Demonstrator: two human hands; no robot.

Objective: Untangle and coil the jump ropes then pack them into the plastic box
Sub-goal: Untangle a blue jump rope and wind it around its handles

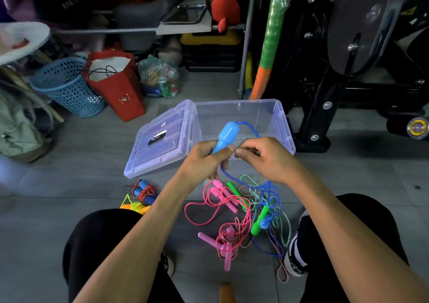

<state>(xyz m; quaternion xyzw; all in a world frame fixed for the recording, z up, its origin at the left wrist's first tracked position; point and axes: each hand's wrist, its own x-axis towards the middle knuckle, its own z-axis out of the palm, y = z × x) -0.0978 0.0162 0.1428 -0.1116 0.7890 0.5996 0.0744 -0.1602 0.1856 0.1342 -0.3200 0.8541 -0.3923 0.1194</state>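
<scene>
Head view, near to far: at six o'clock the tangled ropes lie on the floor between the knees; above them the left hand grips a blue handle while the right hand pinches its blue cord. At twelve o'clock the plastic box waits open. Pulling hard could, I judge, tighten the knot below.

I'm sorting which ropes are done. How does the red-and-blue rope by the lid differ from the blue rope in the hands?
The red-and-blue rope lies on the floor in a compact bundle; the blue rope is held up, its cord trailing into the tangled pile.
The red-and-blue rope is untouched; the left hand grips the blue rope's handle while the right hand pinches its cord.
Neither is in the plastic box.
</scene>
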